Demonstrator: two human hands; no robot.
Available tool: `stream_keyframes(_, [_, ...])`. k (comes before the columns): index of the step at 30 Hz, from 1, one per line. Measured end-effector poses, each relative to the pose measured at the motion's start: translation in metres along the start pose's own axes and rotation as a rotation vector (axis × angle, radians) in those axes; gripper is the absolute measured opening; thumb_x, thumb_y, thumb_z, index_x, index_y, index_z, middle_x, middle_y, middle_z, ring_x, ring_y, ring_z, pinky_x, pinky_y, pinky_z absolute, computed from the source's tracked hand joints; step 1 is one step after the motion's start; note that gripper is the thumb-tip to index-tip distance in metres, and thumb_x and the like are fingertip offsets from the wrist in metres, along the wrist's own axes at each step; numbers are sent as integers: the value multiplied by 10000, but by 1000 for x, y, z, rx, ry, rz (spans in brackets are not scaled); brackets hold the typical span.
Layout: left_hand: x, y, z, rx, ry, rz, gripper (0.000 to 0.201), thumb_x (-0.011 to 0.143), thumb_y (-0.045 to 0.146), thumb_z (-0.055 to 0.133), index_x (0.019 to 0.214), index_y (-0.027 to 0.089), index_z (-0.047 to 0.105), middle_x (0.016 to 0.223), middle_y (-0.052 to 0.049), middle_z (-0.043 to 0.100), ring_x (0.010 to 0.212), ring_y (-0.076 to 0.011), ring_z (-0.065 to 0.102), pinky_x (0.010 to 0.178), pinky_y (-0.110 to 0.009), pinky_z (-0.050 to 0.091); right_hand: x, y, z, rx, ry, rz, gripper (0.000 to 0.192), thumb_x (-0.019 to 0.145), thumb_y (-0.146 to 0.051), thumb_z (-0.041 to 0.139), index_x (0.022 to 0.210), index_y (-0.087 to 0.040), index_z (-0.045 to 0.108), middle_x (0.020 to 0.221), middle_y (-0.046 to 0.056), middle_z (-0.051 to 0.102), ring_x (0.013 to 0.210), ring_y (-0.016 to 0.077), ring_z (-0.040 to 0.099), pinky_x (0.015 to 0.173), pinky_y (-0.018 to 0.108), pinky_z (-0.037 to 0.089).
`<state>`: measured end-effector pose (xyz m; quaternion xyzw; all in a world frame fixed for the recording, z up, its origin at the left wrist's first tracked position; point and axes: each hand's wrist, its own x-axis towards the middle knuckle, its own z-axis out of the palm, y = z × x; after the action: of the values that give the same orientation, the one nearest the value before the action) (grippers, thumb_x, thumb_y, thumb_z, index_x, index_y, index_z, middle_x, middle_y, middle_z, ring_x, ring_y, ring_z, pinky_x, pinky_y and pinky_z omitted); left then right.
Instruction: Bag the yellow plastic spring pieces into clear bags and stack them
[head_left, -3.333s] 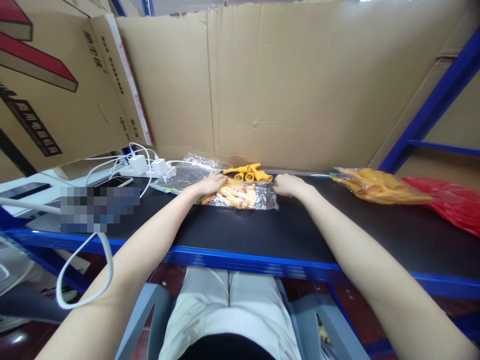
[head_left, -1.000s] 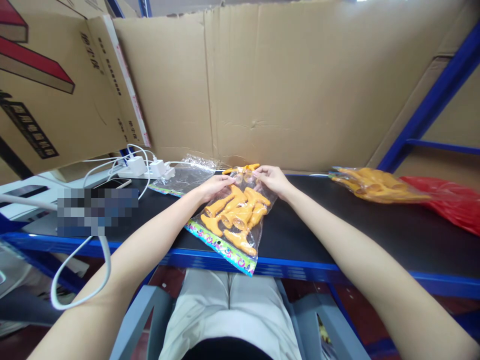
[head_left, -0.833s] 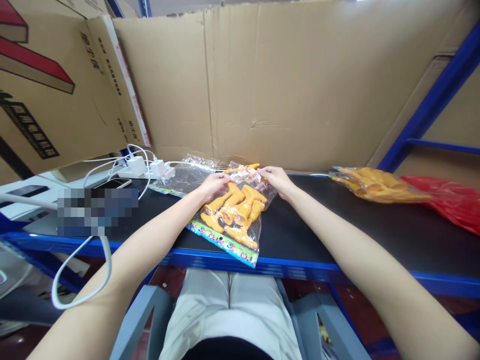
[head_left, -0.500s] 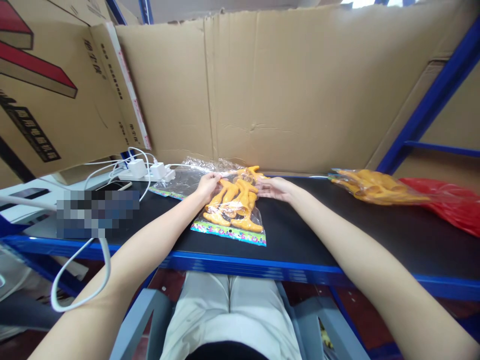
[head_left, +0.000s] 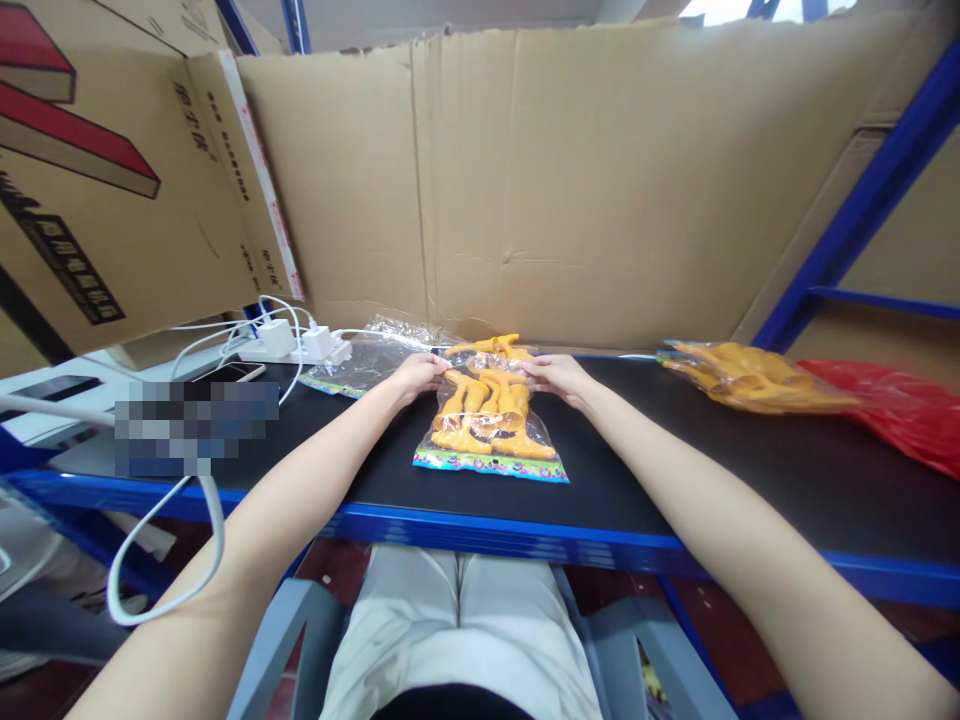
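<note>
A clear plastic bag [head_left: 491, 465] with a colourful printed strip along its near edge lies on the black tabletop. Inside are several orange-yellow curved, hollow-looking pieces [head_left: 487, 415]; their kind is unclear. My left hand [head_left: 420, 376] is closed on the bag's far left corner, fingers pinched. At the far right corner, my right hand [head_left: 559, 378] likewise grips the bag between thumb and fingers. Just beyond the bag lie more orange-yellow pieces [head_left: 499, 346], close to both hands. A transparent plastic bag [head_left: 360, 362] with a printed edge lies flat left of my left hand.
To the right are a filled bag of orange pieces [head_left: 750, 375] and a red plastic bag [head_left: 900, 410]. A power strip with white chargers [head_left: 300, 342], cables and a blurred-out object [head_left: 195, 425] occupy the left. A cardboard wall [head_left: 562, 200] closes off the back.
The filled bag has shifted right and turned straighter. My right hand, earlier open beside it, has closed on its far right corner. My left hand has moved slightly right.
</note>
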<state>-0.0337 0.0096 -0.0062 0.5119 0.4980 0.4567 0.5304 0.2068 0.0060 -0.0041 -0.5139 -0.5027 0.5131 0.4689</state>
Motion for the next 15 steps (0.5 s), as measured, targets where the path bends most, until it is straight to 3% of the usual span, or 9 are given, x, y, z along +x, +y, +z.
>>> stream_keyframes(2, [1, -1, -4, 12, -31, 2, 72, 724, 71, 578, 745, 130, 542, 631, -41, 649, 559, -114, 622, 625, -247, 492, 0, 1, -2, 5, -17, 3, 66, 762, -51, 578, 735, -95, 620, 597, 26, 625, 498, 63, 566, 537, 188, 526])
stream_keyframes(6, [7, -1, -12, 39, -77, 5, 215, 689, 48, 589, 876, 153, 602, 681, -42, 668, 571, -112, 626, 589, -219, 479, 2, 1, -3, 8, -26, 18, 52, 732, -50, 616, 757, -95, 627, 603, 25, 631, 498, 67, 575, 545, 200, 536])
stream_keyframes(15, [10, -4, -16, 12, -78, -17, 155, 692, 12, 515, 795, 116, 566, 588, -62, 645, 586, -172, 652, 641, -313, 534, 13, 9, -21, 16, -206, -29, 209, 711, -28, 619, 907, -100, 640, 805, 77, 678, 658, 103, 634, 660, 218, 541])
